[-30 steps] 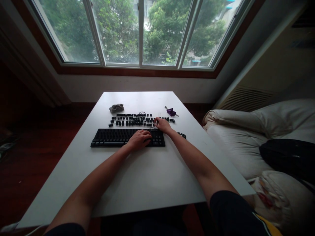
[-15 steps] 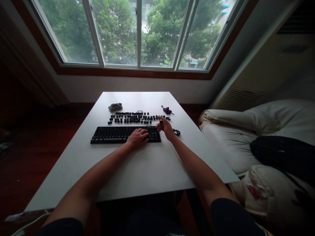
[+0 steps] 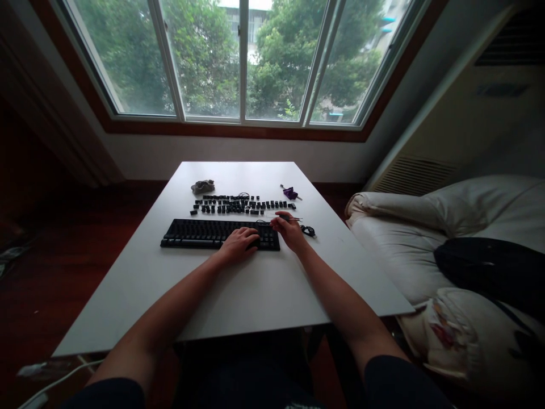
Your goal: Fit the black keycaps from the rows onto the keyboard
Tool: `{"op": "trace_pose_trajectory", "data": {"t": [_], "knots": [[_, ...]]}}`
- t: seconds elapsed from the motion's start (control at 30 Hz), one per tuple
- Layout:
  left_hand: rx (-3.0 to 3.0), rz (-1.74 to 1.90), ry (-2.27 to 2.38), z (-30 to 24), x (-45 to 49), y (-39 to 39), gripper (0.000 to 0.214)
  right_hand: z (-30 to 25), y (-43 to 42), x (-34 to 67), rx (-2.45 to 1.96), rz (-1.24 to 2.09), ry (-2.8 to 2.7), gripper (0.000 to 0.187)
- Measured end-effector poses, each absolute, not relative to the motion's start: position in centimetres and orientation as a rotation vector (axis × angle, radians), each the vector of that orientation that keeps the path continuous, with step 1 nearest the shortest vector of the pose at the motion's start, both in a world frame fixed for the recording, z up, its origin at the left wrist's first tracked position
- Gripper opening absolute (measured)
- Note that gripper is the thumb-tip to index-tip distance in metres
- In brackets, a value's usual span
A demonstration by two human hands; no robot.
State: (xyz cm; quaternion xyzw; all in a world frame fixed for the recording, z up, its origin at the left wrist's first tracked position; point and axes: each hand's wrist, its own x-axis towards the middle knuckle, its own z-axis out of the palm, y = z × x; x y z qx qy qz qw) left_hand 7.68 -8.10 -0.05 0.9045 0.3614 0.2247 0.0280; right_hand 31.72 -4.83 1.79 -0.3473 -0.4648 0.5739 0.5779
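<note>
A black keyboard lies across the white table. My left hand rests over its right part, fingers stretched out and touching the keys. Above the keyboard's right end is my right hand, its fingers closed around a thin, dark tool that looks like a wire keycap puller. Thin wire shows on both sides of the fingers; the rest of the tool is hidden. Behind the keyboard, loose black keycaps stand in rows.
A grey crumpled cloth lies at the back left of the table. A purple cloth-like item with a stick is at the back right. A coiled black cable sits beside my right hand. A pale sofa stands to the right.
The fingers of my right hand have gone from spread, with a dark keycap beside them, to closed around the thin tool. My left hand stays on the keyboard. The view has shifted slightly.
</note>
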Motion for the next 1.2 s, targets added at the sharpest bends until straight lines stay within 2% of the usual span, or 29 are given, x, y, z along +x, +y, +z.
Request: {"op": "trace_pose_trajectory", "data": {"t": [0.27,0.6,0.8,1.2], "knots": [[2.783,0.724,1.127,-0.2,7.9,-8.2,0.038,0.7,-3.9,31.3,-0.866,1.338,-0.945,0.046],[2.719,0.685,1.191,0.2,8.0,-9.0,0.039,-0.2,-4.9,30.5,-0.935,1.219,-1.115,0.048],[2.725,0.709,1.198,0.3,8.1,-9.2,0.043,-1.1,-4.3,30.7,-1.009,0.962,-1.269,0.042],[2.743,0.702,1.201,0.3,9.0,-9.4,0.045,0.4,-4.9,31.8,-1.078,0.792,-1.660,0.030]]}}
